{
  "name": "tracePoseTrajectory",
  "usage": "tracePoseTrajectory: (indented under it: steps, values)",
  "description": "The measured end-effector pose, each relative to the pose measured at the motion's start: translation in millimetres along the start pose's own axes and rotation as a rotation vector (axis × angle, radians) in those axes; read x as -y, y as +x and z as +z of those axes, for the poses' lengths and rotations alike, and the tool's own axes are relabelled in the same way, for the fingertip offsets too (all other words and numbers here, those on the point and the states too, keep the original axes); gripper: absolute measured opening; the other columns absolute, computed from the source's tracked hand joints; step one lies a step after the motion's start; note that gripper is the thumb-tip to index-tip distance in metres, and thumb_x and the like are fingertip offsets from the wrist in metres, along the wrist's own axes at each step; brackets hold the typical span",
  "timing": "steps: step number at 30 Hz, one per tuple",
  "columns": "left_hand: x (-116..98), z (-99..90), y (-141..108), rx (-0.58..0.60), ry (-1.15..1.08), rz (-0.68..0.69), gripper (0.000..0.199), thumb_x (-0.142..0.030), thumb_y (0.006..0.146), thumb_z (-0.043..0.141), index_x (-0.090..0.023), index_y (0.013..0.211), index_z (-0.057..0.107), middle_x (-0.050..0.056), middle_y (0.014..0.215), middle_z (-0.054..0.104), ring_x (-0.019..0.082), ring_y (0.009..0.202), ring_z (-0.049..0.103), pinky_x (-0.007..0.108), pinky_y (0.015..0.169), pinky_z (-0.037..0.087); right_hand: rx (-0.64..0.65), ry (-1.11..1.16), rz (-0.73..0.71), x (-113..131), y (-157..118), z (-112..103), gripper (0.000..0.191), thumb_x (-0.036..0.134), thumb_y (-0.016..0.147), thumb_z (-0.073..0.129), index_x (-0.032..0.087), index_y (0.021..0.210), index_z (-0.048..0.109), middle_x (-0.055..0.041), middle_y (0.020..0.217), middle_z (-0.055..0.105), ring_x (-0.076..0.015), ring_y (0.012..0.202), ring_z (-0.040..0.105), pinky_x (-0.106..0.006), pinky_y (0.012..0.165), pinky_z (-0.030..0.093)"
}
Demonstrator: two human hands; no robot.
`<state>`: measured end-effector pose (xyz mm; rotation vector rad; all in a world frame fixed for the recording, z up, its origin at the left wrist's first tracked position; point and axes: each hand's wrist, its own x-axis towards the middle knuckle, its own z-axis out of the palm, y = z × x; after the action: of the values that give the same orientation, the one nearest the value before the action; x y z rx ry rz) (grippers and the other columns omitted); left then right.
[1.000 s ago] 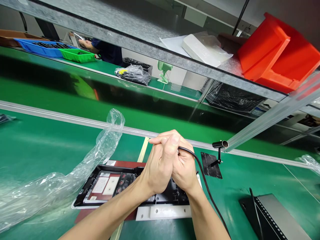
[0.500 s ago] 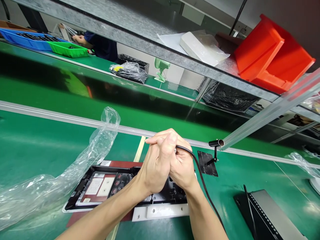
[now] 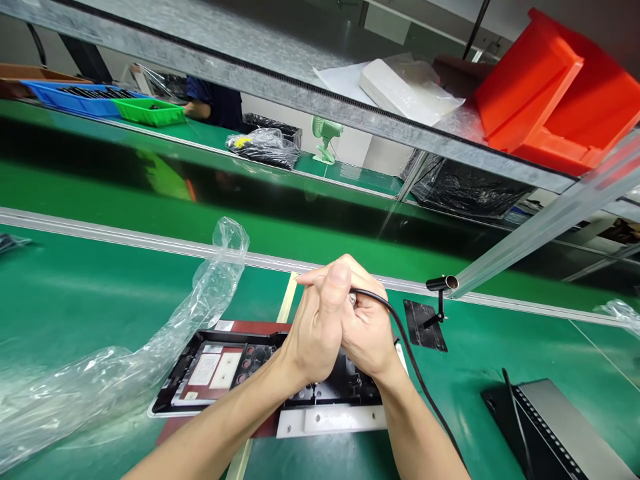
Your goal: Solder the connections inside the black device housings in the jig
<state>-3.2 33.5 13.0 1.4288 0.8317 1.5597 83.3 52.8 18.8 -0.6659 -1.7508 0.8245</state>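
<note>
My left hand [image 3: 317,327] and my right hand [image 3: 369,327] are closed together above the black plastic housing [image 3: 173,373]. Between them is a corded tool, almost wholly hidden; a small metallic end [image 3: 353,299] shows at the right hand's fingers. From there a black cable [image 3: 407,340] arcs over the right wrist and runs down to the right. The housing lies flat in a fixture with a reddish-brown base [image 3: 173,430] and a white screwed block [image 3: 333,421] along its front. My forearms cover part of the housing, and its middle is hidden under my hands.
Clear plastic wrap [image 3: 200,313] lies left of the housing. A black stand with a tube holder [image 3: 443,285] and a dark laptop-like device [image 3: 555,427] are on the right. Overhead, a metal shelf [image 3: 280,80] carries a red bin [image 3: 530,87]. A co-worker's arm [image 3: 199,109] shows beyond.
The view has shifted slightly, so the bench appears farther right. My hands keep the same clasp above the housing. The co-worker's hand has moved down behind the green tray.
</note>
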Motion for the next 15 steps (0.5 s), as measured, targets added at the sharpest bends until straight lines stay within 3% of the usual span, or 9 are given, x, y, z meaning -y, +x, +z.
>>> tracePoseTrajectory:
  steps: [3,8,12,15]
  values:
    - [3.1,0.4,-1.2,-0.008,-0.021,-0.043,0.066,-0.062,0.104,0.025,-0.020,0.086,0.071,0.008,0.097,0.073,0.025,0.099,0.069,0.040,0.092,0.057,0.004,-0.019,-0.004,-1.2,-0.5,0.0,0.024,0.034,0.101,0.056,0.029,0.099,0.080,-0.0020,0.092,0.071,-0.0161,0.085,0.065,-0.033,0.078,0.053]
    - [9.4,0.1,-3.9,-0.176,0.039,-0.047,0.061,-0.066,0.100,0.036,-0.020,0.085,0.071,0.009,0.093,0.073,0.028,0.099,0.069,0.043,0.089,0.060,0.006,0.016,0.000,-4.0,-0.9,0.8,0.022,0.031,0.100,0.057,0.031,0.110,0.077,-0.0024,0.102,0.074,-0.0175,0.092,0.068,-0.035,0.085,0.055]
    - [5.8,1.8,-1.3,-0.080,0.004,-0.013,0.064,-0.065,0.102,0.030,-0.019,0.082,0.071,0.010,0.089,0.073,0.027,0.094,0.070,0.042,0.087,0.060,0.024,0.051,-0.032,-4.1,0.1,0.1,0.020,0.027,0.099,0.059,0.031,0.103,0.078,-0.0019,0.101,0.074,-0.0187,0.096,0.069,-0.036,0.088,0.056]
    - [4.0,3.4,0.9,-0.071,0.005,0.012,0.062,-0.063,0.102,0.031,-0.019,0.080,0.070,0.009,0.087,0.072,0.026,0.090,0.071,0.041,0.087,0.060,0.024,0.053,-0.046,-4.3,0.3,0.3,0.019,0.025,0.099,0.059,0.029,0.099,0.078,-0.0027,0.102,0.075,-0.0189,0.097,0.070,-0.036,0.089,0.057]
